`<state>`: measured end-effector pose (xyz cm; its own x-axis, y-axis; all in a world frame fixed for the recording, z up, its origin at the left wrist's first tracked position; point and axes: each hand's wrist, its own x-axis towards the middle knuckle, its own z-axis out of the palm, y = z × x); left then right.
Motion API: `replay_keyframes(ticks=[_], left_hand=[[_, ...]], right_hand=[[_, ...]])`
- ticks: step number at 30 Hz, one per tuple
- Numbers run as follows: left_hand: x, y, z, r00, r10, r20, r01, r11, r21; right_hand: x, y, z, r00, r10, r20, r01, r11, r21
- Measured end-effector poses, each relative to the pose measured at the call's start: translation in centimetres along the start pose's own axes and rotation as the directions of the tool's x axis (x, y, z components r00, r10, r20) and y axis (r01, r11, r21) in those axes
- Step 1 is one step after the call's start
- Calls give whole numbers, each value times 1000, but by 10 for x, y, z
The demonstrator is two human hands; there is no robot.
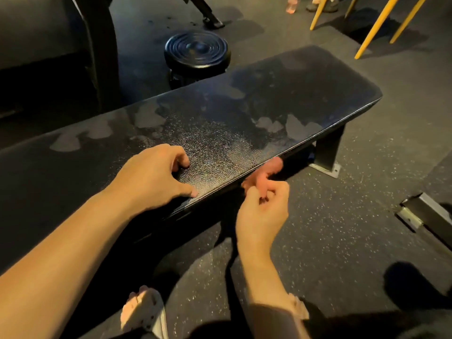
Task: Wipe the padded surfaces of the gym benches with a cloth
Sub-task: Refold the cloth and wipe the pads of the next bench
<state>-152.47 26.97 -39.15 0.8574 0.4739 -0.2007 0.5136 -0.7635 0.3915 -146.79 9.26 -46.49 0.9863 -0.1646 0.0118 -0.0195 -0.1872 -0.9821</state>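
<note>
A long black padded bench [244, 106] runs from lower left to upper right, its top blotched with damp and dry patches. My left hand [156, 174] rests on the pad near its front edge, fingers curled under and thumb stretched along the edge. My right hand [263, 206] is just below the pad's front edge and grips a pink cloth [267, 171]. The cloth bunches up against the pad's side and underside and is partly hidden in shadow there.
A round black stool [197, 53] stands behind the bench. Yellow chair legs [376, 25] and a pink bottle [292, 4] are at the back right. A metal bench foot [326, 166] sits on the speckled floor, another metal frame [425, 214] at right. My sandalled foot [143, 311] is below.
</note>
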Motion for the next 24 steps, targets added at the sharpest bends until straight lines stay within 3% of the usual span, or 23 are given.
replay_keyframes(ticks=[3,6,9,12,15,17,19,22,24], left_hand=[[-1,-2,1,1000,2,12,-2,1000,-10],[-10,-3,6,998,25,-49,-26,1000,-15],[-24,0,10,988,55,-142,-53,998,19],[-53,-2,6,971,91,-221,-80,995,60],[-91,-10,-6,958,59,-280,-26,993,119],[-113,-12,-13,972,-3,-235,43,985,165],[-127,-14,-16,975,-36,-220,73,984,160],[-143,-36,0,949,13,-316,31,990,136],[-152,-58,13,932,84,-353,-16,981,191]], right_hand=[[-23,1,-9,978,-174,115,183,980,-74],[-30,1,-16,958,-206,201,219,975,-42],[-33,-6,-18,987,2,162,-22,992,121],[-32,-15,-32,930,275,243,-345,879,330],[-34,-32,-54,866,353,355,-471,814,341],[-47,-45,-62,814,341,471,-507,813,288],[-64,-53,-62,730,301,614,-458,882,113],[-91,-38,-41,585,269,765,-245,958,-149],[-110,-17,-17,569,241,786,-68,967,-247]])
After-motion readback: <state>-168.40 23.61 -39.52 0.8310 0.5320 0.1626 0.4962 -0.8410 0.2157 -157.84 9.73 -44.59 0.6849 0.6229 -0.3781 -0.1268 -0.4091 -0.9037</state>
